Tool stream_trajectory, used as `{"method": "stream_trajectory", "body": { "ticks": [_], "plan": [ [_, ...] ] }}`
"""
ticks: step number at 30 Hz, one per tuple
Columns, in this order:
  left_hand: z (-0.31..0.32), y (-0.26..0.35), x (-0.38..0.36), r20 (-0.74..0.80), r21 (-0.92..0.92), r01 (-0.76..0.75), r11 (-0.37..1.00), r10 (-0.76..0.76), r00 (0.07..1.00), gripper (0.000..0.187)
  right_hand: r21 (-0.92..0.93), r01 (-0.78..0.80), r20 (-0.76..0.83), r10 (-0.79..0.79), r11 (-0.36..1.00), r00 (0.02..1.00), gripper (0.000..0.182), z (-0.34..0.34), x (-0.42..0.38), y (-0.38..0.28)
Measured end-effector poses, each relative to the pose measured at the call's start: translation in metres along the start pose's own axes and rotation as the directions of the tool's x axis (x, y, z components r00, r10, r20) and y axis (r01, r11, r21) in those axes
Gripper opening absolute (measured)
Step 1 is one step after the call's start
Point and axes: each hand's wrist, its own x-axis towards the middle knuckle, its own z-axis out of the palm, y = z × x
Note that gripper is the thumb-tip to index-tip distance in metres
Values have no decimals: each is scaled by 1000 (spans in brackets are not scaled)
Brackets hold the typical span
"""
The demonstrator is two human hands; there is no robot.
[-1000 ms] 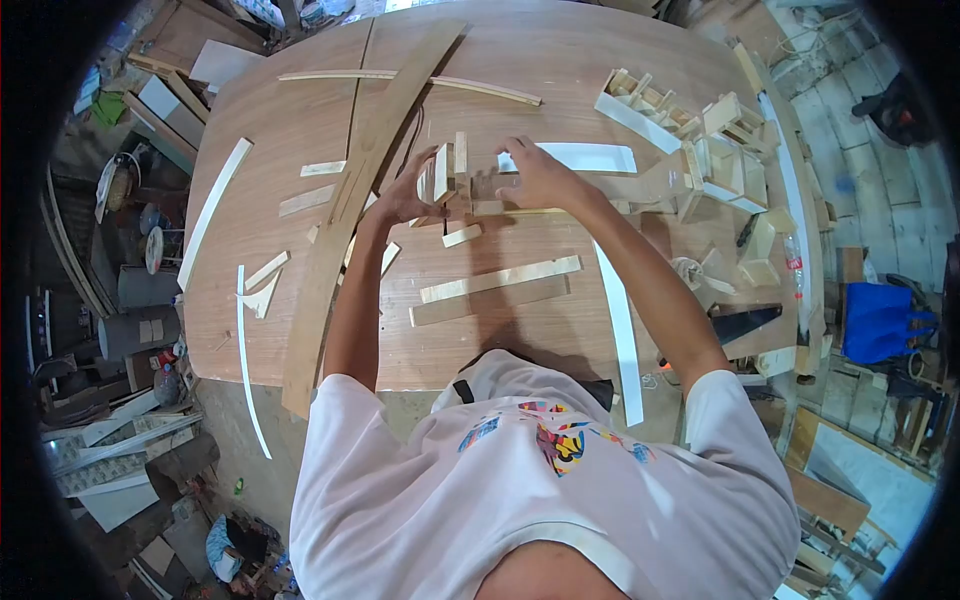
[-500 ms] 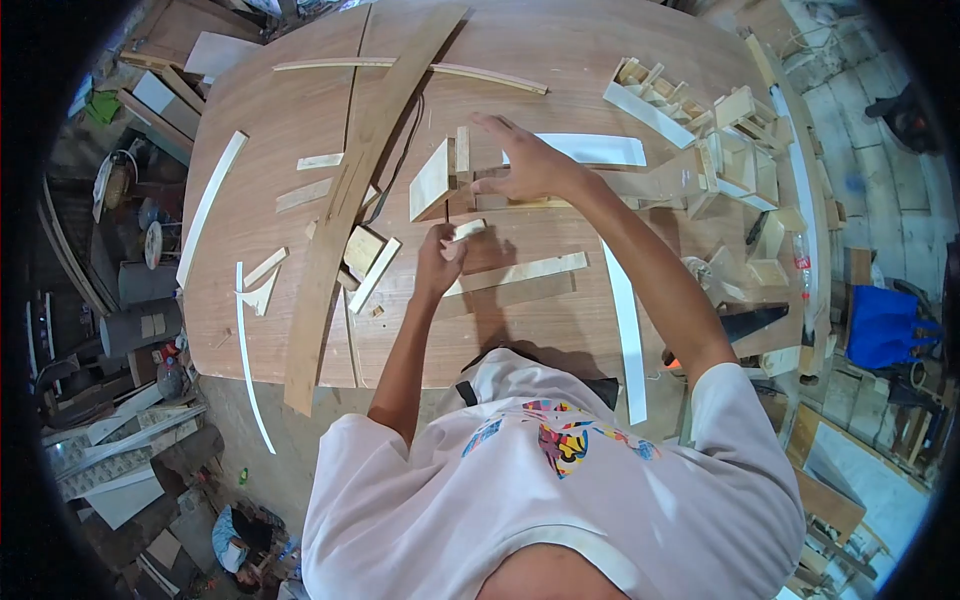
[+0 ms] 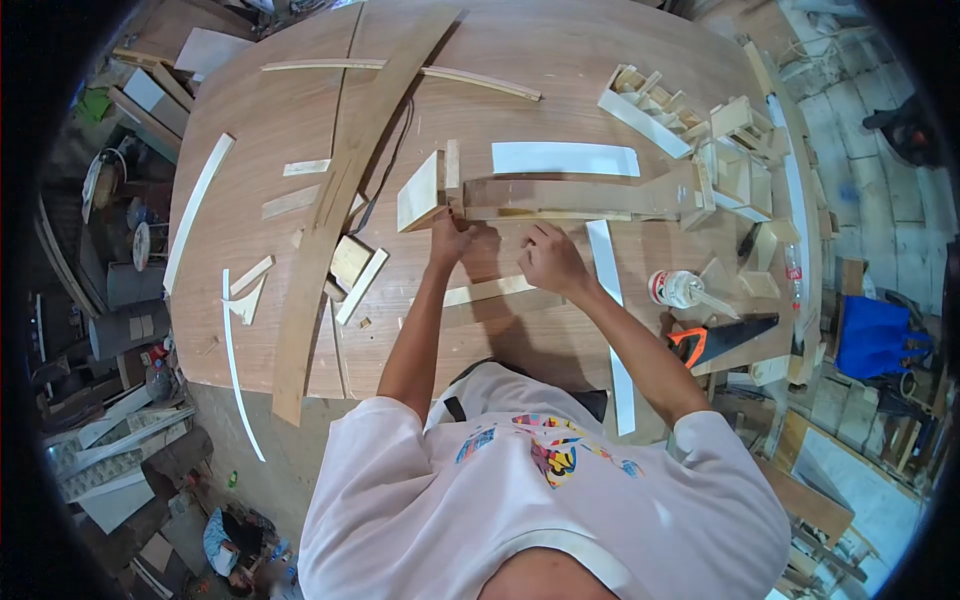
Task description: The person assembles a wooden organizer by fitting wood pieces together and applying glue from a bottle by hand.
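My left hand (image 3: 452, 242) is closed against the near end of a small wooden assembly, and what its fingers hold is hidden. That assembly has a slanted pale wooden block (image 3: 421, 192) and an upright strip (image 3: 453, 163) beside it. A long clear-looking panel (image 3: 570, 196) runs from it to the right over a thin wooden strip. My right hand (image 3: 552, 262) hovers in front of the panel with its fingers curled in; anything inside them is out of sight. Beneath and between the hands lies a flat pale wooden strip (image 3: 488, 291).
A long brown plank (image 3: 345, 210) crosses the table (image 3: 560, 50) at left. White strips (image 3: 565, 158) lie behind and at right. A white glue tub (image 3: 677, 289), an orange-handled handsaw (image 3: 735, 338) and small wooden frames (image 3: 735, 170) sit at right. A person (image 3: 235, 550) is at lower left.
My right hand has come down from above the panel to its near side, and its fingers have curled. The small pale wood piece by my left hand is no longer visible.
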Motion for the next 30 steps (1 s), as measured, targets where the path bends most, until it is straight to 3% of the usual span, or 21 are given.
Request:
{"method": "stream_trajectory", "body": {
  "ticks": [1, 3, 5, 6, 7, 9, 10, 11, 13, 20, 23, 25, 30],
  "plan": [
    [-2, -1, 3, 7, -4, -2, 1000, 2, 1000, 43, -5, -6, -1, 6, 1000, 1000, 17, 9, -12, 26],
    [-5, 0, 5, 119, -31, -33, 999, 37, 992, 41, -303, -166, -126, 133, 938, 983, 34, 17, -35, 69],
    [-5, 0, 8, 156, -67, -92, 994, 101, 983, 37, -410, -226, -37, 231, 884, 972, 53, 10, -38, 102],
    [-13, 20, 7, 218, 34, 15, 999, -23, 976, 36, -404, -290, 61, 342, 868, 938, 57, -7, -29, 98],
    [-17, 28, 7, 264, 143, 115, 983, -149, 953, 35, -399, -295, 59, 346, 868, 937, 57, -9, -25, 109],
    [-16, 35, 4, 226, 128, 125, 984, -152, 962, 35, -444, -248, 157, 347, 861, 924, 60, -13, -14, 122],
    [-16, 35, 3, 184, 107, 136, 985, -155, 971, 35, -523, -248, 243, 422, 815, 874, 61, -19, -7, 122],
    [-16, 35, 2, 184, 113, 135, 984, -154, 971, 35, -518, -250, 242, 421, 818, 874, 61, -18, -3, 125],
    [-8, 19, 1, 43, 129, -90, 988, 85, 995, 33, -435, -223, 205, 337, 872, 919, 71, -14, 2, 139],
    [0, -9, 7, 53, 41, -34, 999, 31, 998, 24, -442, -135, 209, 248, 887, 946, 79, -7, 17, 156],
    [1, -21, 9, 79, 102, -135, 986, 127, 989, 24, -433, -116, 209, 224, 894, 952, 77, -10, 18, 155],
    [2, -12, 7, 32, 23, -161, 987, 160, 987, 21, -341, -147, 211, 228, 928, 950, 77, -11, 19, 159],
    [-8, 23, 1, 68, -31, 42, 999, -40, 997, 20, -285, -144, 151, 193, 948, 970, 73, -6, 18, 160]
  ]
}}
